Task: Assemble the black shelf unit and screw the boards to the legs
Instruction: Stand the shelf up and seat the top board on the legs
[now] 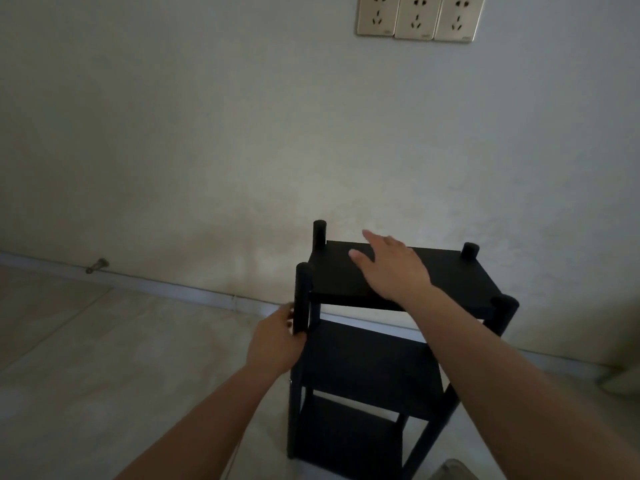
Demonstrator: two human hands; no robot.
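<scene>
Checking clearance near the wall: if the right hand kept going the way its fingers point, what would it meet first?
The right hand points over the top board toward the wall. Likely the wall first; depth is unclear.

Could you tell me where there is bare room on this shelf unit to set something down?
The top board is bare between the right hand and the far right leg. The middle board looks bare. The near left leg is taken by the left hand.

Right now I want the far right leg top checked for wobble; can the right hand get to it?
Probably yes. The right hand lies open on the top board, and only bare board lies between it and the far right leg top.
</scene>
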